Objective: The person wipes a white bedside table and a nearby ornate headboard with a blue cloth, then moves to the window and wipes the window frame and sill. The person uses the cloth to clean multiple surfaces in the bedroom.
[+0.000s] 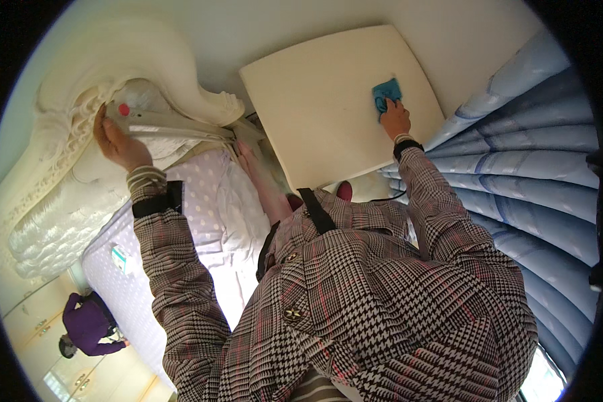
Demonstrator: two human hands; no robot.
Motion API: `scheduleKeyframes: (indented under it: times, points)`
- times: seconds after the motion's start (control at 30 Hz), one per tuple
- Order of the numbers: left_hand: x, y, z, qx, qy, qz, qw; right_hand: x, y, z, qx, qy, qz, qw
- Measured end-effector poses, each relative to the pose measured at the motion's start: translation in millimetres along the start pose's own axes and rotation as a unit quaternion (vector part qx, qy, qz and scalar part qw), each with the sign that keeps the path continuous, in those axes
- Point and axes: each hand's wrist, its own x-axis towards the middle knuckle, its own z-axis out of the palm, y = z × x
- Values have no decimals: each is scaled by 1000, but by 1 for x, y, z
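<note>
My right hand [396, 119] presses a folded blue cloth [387, 91] onto the cream top of a bedside cabinet [321, 110], towards its right side. My left hand [118, 140] is raised at the carved cream headboard [80, 108], thumb apart from the fingers. Just beside that hand is a long grey object [153, 119] with a red round spot. Whether my left fingers grip this object, or only touch the headboard edge, cannot be made out.
A bed with a dotted lilac sheet [201, 176] lies to the left, with a small box [119, 259] on it. Blue curtains [532, 171] hang close on the right. Another person in purple [88, 321] bends at the bed's far side, near cream wardrobe doors [35, 321].
</note>
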Motion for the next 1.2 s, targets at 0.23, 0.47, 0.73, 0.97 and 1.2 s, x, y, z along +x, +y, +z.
scheduleKeyframes:
  times: [0.23, 0.47, 0.73, 0.97, 1.2]
  points:
    - [11, -12, -16, 40, -4, -13, 999, -84, -105, 78, 27, 1, -297, 955]
    - [18, -16, -25, 95, -37, -13, 995, -133, -96, 78, 105, -2, -589, 801]
    - [25, -31, -50, 91, -16, -82, 992, 16, 67, 8, -124, 119, -19, 985]
    - [29, -39, -55, 61, -13, -82, 995, -99, -53, 75, 51, 77, -220, 971]
    - [24, -39, -49, 65, -25, -3, 998, -152, -23, 71, 20, 79, -416, 906]
